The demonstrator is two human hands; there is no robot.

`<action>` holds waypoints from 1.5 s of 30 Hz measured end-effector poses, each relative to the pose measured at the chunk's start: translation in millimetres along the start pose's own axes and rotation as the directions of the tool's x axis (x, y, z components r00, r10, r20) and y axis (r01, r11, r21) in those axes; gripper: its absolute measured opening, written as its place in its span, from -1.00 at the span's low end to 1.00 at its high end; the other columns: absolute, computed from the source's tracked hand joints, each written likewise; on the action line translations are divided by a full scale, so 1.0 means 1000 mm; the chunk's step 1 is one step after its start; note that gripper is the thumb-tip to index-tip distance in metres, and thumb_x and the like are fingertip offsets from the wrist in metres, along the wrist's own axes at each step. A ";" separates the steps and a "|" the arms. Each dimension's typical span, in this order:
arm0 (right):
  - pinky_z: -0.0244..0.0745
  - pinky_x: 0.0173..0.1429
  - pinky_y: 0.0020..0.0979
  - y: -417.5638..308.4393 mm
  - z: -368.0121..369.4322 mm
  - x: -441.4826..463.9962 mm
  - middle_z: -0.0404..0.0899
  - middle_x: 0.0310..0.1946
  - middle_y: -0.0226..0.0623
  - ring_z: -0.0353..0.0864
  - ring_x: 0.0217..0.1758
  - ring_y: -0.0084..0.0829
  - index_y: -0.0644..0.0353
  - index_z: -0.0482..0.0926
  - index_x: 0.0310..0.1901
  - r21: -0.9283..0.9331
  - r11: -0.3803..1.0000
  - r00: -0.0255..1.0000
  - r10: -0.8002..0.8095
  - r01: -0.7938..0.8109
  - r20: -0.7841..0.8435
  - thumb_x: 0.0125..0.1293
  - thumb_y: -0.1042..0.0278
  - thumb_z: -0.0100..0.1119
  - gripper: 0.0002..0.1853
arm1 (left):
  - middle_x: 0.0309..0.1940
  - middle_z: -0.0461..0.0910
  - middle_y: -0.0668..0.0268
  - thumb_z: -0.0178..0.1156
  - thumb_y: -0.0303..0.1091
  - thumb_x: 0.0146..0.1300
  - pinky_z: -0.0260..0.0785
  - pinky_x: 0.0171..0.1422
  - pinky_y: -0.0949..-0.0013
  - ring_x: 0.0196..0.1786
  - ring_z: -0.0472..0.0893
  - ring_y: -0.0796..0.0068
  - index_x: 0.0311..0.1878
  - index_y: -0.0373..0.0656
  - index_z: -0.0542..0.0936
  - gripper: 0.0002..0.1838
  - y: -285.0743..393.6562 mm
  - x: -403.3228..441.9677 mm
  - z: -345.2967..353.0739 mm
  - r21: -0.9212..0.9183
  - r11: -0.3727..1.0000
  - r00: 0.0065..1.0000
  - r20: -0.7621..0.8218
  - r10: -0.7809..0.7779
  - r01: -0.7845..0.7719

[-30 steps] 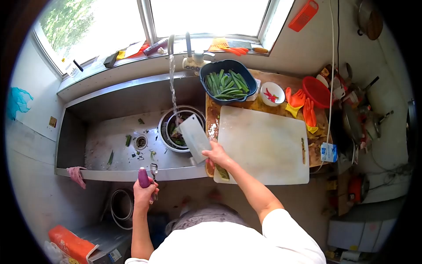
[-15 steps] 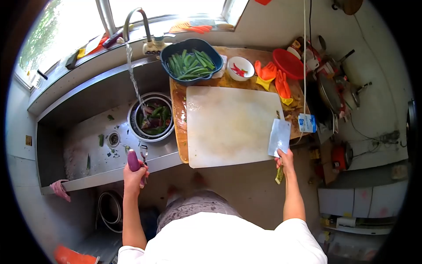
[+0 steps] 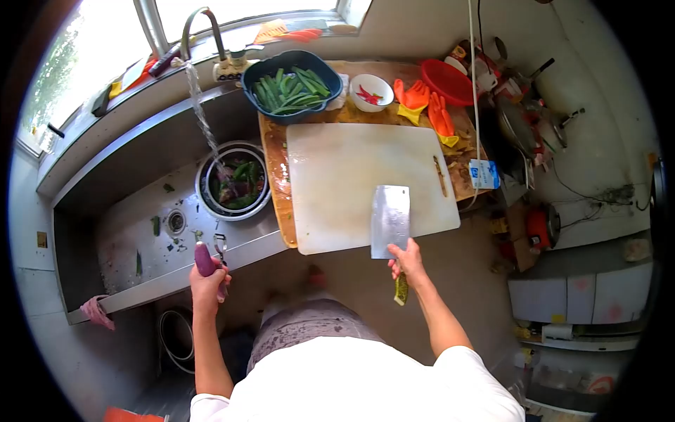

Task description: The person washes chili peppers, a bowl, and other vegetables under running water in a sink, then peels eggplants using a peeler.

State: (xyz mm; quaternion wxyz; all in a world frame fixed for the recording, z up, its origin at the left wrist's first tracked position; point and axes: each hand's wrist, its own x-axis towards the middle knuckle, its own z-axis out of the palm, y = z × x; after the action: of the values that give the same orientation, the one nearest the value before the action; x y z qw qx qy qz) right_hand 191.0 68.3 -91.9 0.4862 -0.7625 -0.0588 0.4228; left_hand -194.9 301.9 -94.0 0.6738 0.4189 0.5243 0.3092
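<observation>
My left hand is closed around a purple eggplant, its pale cut end pointing up. In the same hand is a peeler, its metal head sticking up beside the eggplant. My right hand grips a cleaver by its handle, which has a green and yellow covering. The broad blade points away from me over the front edge of the white cutting board. I cannot tell whether the blade touches the board.
Water runs from the faucet into a pot of vegetables in the steel sink. Behind the board stand a blue basin of green pieces, a white bowl with red chilies and orange rubber gloves.
My right hand has carried the cleaver leftward from the board's right edge to its front middle. The left hand still holds the eggplant and peeler. The view has shifted slightly.
</observation>
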 end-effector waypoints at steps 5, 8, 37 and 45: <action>0.31 -0.79 -0.45 -0.012 0.111 -0.006 0.43 -0.63 -0.27 0.29 -0.84 -0.57 0.20 0.33 -0.08 -0.092 0.993 0.959 -0.045 0.073 0.279 0.26 0.36 0.14 -0.73 | -0.43 0.55 0.26 0.13 -0.67 0.04 0.44 -0.38 0.46 -0.50 0.56 0.49 -0.19 -0.21 0.43 -0.75 0.004 -0.013 -0.022 -0.047 0.999 0.997 -0.069 0.019 -0.022; 0.32 -0.80 -0.43 -0.029 0.193 -0.020 0.46 -0.63 -0.24 0.39 -0.79 -0.51 0.27 0.33 -0.10 -0.165 0.982 0.875 -0.001 0.092 0.484 0.27 0.37 0.12 -0.74 | -0.42 0.56 0.25 0.15 -0.67 0.05 0.45 -0.37 0.46 -0.48 0.57 0.48 -0.20 -0.22 0.43 -0.75 0.008 -0.024 -0.037 -0.054 0.998 0.994 -0.101 0.035 -0.041; 0.27 -0.82 -0.45 -0.110 0.106 0.138 0.42 -0.68 -0.31 0.32 -0.83 -0.56 0.23 0.38 -0.17 -0.149 0.961 0.926 -0.174 0.235 0.336 0.21 0.40 0.16 -0.79 | -0.44 0.55 0.24 0.10 -0.67 0.03 0.44 -0.38 0.46 -0.51 0.55 0.48 -0.21 -0.21 0.42 -0.77 0.009 -0.019 -0.015 -0.033 0.999 0.981 -0.193 0.018 -0.025; 0.31 -0.77 -0.48 -0.094 0.218 0.071 0.52 -0.44 -0.27 0.47 -0.69 -0.55 0.26 0.41 0.00 -0.178 0.918 0.786 -0.189 0.354 0.588 0.21 0.31 0.22 -0.63 | -0.43 0.55 0.24 0.13 -0.65 0.04 0.44 -0.37 0.48 -0.50 0.55 0.50 -0.20 -0.21 0.43 -0.76 0.022 -0.049 -0.042 -0.082 0.990 0.944 -0.320 0.079 -0.111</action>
State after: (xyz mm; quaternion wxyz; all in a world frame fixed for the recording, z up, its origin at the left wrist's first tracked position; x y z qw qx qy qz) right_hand 113.3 303.6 -95.9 0.3910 -0.6487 -0.3678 0.5395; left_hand -248.0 279.6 -56.8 0.5853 0.3549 0.5887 0.4300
